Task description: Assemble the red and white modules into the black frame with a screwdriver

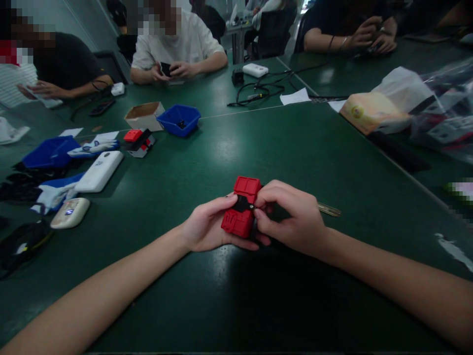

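Note:
In the middle of the head view, my left hand [207,222] is closed around a red plastic block [240,223] with moulded panels. A black piece [243,202] crosses the block's middle, and my left thumb presses on its near end. At the right edge of that piece shows a small shiny screw head [252,207]. My right hand [291,212] is closed in a pinch, thumb and forefinger touching the block's side beside the screw head. Whatever lies between those fingertips is too small to make out. A thin brass-coloured tool [329,209] sticks out behind my right hand; its other end is hidden.
To the left stand a red, black and white assembly [139,143], a blue bin [180,121], a cardboard box [145,116], a white power bank [99,171] and gloves [59,191]. Cables [258,91] lie farther back. Bags [439,108] sit at right. Several people work across the table.

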Tool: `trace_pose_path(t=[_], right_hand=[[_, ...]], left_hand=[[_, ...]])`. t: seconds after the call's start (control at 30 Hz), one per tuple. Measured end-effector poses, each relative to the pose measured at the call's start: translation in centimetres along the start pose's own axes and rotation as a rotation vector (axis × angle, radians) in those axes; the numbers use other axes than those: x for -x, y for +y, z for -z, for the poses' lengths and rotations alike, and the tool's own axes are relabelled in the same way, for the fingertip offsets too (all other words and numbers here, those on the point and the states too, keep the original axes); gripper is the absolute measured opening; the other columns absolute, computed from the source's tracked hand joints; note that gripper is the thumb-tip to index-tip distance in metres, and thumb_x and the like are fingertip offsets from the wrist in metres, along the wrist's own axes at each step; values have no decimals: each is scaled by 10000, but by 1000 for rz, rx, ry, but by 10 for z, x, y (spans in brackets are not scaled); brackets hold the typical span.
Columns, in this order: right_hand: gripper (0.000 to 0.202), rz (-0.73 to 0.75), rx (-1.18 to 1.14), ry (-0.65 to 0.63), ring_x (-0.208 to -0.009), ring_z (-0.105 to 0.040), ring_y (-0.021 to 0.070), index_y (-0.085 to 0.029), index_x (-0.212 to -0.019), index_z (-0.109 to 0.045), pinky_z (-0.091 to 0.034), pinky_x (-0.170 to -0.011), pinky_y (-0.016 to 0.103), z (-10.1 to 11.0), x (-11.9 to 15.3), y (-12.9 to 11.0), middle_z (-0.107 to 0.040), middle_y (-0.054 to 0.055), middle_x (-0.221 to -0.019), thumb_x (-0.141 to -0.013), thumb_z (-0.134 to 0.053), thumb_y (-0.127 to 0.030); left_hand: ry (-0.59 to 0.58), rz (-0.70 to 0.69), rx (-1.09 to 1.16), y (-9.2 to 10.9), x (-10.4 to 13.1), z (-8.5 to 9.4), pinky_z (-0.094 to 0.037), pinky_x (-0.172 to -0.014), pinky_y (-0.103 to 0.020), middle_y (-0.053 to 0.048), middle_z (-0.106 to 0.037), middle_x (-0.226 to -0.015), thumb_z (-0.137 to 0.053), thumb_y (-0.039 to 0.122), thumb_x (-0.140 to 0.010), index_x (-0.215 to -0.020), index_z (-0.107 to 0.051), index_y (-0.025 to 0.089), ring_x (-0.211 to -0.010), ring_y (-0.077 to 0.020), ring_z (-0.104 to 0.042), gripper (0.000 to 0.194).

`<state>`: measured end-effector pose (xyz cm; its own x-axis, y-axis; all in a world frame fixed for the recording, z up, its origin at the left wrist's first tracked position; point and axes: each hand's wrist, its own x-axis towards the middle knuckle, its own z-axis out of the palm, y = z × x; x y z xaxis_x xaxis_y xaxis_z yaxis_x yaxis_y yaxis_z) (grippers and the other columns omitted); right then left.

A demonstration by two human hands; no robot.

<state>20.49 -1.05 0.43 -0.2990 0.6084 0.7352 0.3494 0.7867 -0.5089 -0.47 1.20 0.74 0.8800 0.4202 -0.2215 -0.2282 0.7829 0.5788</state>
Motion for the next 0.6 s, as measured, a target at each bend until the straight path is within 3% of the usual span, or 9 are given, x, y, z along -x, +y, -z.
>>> trace_pose_path(t=[0.6], right_hand=[[127, 26, 17, -5, -618, -604, 116, -210, -869, -609, -514, -549, 224, 2, -1, 0, -657, 6, -762, -848, -632, -87]], left_hand=[[-1, 7, -3, -3, -1, -2, -591, -886, -394, -147, -782, -1068, -627, 466, -951, -1257, -678, 98, -995, -303, -772, 481]])
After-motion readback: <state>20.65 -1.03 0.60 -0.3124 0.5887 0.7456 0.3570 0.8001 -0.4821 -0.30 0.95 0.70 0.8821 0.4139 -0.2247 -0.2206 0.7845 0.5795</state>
